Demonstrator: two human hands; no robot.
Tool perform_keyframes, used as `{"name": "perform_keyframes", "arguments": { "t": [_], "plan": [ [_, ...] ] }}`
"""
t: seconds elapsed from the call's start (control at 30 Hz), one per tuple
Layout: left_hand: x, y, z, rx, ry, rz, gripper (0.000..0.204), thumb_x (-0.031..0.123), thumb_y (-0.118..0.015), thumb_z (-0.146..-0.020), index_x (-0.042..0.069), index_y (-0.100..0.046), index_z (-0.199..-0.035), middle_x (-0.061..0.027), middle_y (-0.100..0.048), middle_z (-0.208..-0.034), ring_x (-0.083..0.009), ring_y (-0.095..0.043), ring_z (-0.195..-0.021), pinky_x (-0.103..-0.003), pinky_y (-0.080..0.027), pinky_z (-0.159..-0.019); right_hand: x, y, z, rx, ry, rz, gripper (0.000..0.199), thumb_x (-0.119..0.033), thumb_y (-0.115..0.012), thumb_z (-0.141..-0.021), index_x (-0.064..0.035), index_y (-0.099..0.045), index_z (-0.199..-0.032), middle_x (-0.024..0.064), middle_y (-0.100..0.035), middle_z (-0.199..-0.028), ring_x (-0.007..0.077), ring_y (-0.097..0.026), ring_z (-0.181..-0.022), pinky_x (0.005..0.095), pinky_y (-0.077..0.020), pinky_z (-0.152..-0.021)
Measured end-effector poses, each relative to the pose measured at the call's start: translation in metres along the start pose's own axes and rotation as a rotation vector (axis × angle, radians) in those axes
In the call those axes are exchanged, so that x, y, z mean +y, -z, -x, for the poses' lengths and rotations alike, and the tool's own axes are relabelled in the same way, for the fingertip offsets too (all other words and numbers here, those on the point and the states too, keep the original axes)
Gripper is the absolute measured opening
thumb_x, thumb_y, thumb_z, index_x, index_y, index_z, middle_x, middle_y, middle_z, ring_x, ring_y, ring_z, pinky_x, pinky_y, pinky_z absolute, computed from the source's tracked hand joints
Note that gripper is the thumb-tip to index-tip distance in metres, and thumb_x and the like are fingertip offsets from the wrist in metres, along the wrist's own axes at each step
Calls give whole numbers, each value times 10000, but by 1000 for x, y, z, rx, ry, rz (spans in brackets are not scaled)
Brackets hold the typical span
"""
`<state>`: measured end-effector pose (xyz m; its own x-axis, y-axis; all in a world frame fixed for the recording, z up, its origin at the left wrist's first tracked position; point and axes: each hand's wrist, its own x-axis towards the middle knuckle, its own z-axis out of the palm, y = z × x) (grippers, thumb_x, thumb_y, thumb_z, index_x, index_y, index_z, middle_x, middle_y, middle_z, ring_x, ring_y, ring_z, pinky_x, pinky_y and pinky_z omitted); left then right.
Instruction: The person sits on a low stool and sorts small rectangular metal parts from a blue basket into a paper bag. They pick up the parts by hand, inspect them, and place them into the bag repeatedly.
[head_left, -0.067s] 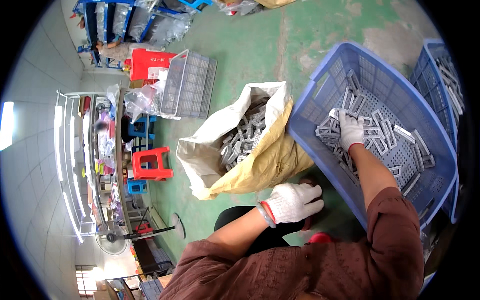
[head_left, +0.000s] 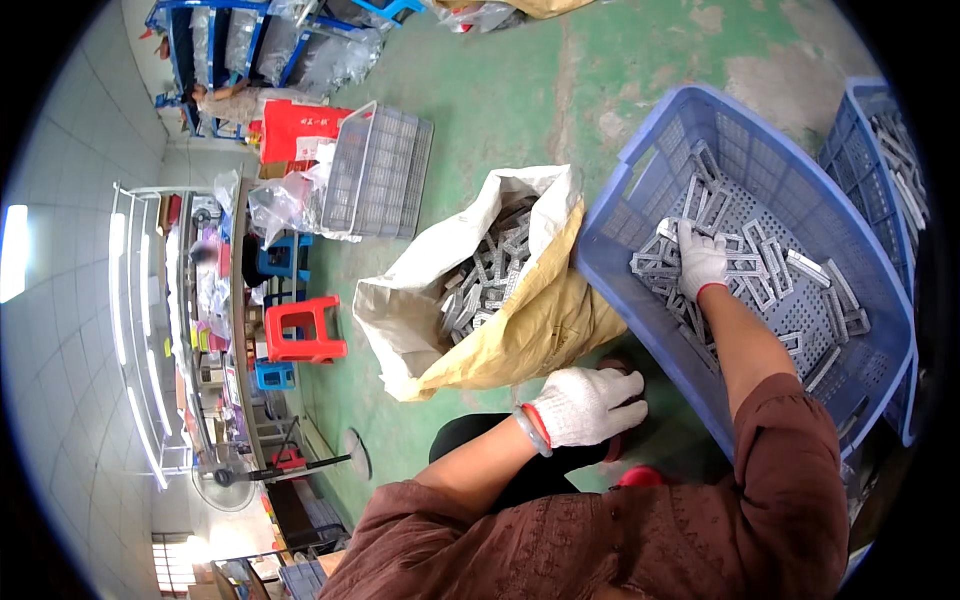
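My right hand (head_left: pixel 704 264), in a white knitted glove with a red cuff, reaches down into a large blue plastic basket (head_left: pixel 640 150). Its fingers bend over a pile of grey metal frames (head_left: pixel 762 290), small rectangular pieces with open middles, and seem closed on one; the fingertips are partly hidden. My left hand (head_left: pixel 588 406), gloved the same way, hovers by my knee with thumb and fingers apart and holds nothing. Ahead of it stands a woven sack (head_left: pixel 540 335), its mouth folded open. Many similar metal pieces (head_left: pixel 488 270) fill the sack.
Another blue basket (head_left: pixel 860 150) with metal pieces stands at the far right. A grey crate (head_left: pixel 378 170) lies beyond the sack. Left of the sack are a red stool (head_left: pixel 305 328) and a fan (head_left: pixel 225 480). Another person (head_left: pixel 228 104) is at the upper left.
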<state>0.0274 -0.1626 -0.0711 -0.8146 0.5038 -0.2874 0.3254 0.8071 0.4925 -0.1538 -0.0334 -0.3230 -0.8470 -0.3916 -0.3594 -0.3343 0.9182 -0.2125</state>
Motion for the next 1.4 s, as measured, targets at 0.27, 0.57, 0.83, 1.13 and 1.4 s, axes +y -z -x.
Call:
{"name": "perform_keyframes", "arguments": {
  "t": [0.27, 0.57, 0.83, 1.13, 1.4],
  "plan": [
    [1, -1, -9, -11, -136, -194, 86, 213, -584, -845, 142, -589, -893, -48, -545, -931, -203, -623, -722, -347, -486, -515, 15, -16, -17, -182, 20, -41, 431, -98, -600, -864, -103, -544, -1291, 100, -646, -1256, 288, -627, -1172, 435, -379, -1089],
    [10, 3, -20, -47, 27, 15, 108, 258, -560, -951, 165, -592, -994, -62, -621, -771, -265, -669, -716, -388, -516, -597, 10, -1, 3, -196, 3, -122, 557, -118, -686, -778, -91, -559, -1319, 164, -620, -1321, 303, -477, -1347, 461, -269, -1142],
    [8, 5, -22, -91, 9, 9, 108, 251, -577, -944, 157, -590, -995, -45, -617, -781, -255, -667, -716, -365, -528, -595, 7, 22, -2, -365, -15, -44, 804, -416, -903, -636, -91, -590, -1301, 109, -647, -1301, 258, -585, -1256, 445, -352, -1084],
    [4, 7, -17, -46, -35, 34, 78, 209, -597, -858, 134, -578, -862, -52, -526, -899, -231, -623, -743, -387, -485, -526, 12, 28, -10, -432, 39, -8, 530, -317, -911, -610, -96, -760, -1067, 106, -746, -1045, 257, -719, -1004, 428, -557, -848],
    [9, 16, -14, -87, 46, 76, 138, 268, -592, -941, 148, -589, -1010, -40, -640, -827, -244, -685, -780, -339, -531, -635, 24, 48, 6, -454, 55, -106, 518, -240, -842, -687, -75, -729, -1165, 134, -738, -1111, 280, -725, -1006, 414, -590, -816]
  ]
}}
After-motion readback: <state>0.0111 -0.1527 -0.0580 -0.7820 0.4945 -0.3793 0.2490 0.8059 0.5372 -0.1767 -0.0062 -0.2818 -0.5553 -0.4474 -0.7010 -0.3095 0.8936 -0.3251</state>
